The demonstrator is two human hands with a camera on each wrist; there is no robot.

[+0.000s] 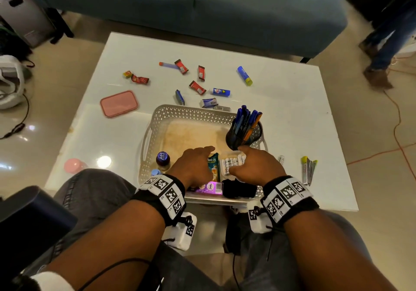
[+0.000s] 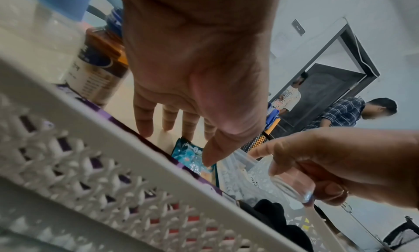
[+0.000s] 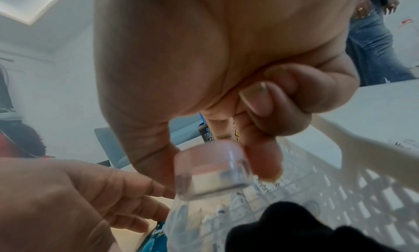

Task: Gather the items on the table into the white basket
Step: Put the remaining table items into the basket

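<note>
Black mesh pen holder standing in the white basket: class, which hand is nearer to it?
Right. The right hand sits just below the black mesh pen holder; the left hand lies farther left.

white lattice basket [image 1: 157, 119], pink lid [image 1: 118, 103], possibly teal sachet [image 1: 213, 167]

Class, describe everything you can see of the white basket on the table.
The white basket looks like plastic, rectangular, with latticed walls, cut-out side handles and a stained beige floor. It stands upright near the table's front edge. Inside are a black mesh pen holder, a teal sachet and bottles; both hands reach in.
</note>
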